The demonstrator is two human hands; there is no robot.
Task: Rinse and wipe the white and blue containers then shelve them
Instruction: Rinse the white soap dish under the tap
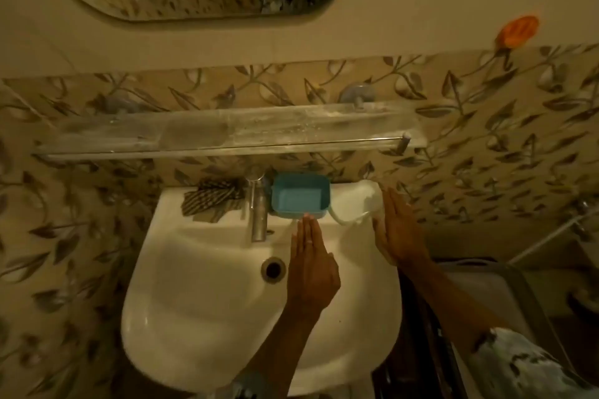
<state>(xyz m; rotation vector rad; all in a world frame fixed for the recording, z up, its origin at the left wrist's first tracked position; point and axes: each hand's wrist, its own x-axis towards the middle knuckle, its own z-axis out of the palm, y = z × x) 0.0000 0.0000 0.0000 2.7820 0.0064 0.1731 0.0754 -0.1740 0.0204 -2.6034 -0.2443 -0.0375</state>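
Both hands are flat and empty, fingers straight: the left hand (311,256) reaches toward the blue container (299,199) on the back ledge of the sink (207,295) at centre frame, its fingertips near the front rim, while the right hand (397,233) lies against the white container (355,202) just right of it. This looks like the pick-up before rinsing. Next, each hand must close on a container and bring it under the tap (258,214); the glass shelf (227,133) above waits bare.

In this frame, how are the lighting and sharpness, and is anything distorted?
Head view: dim, yellowish light; soft throughout, with the white container washed out and blurred beside the right hand; wide-angle bending curves the shelf and wall edges.
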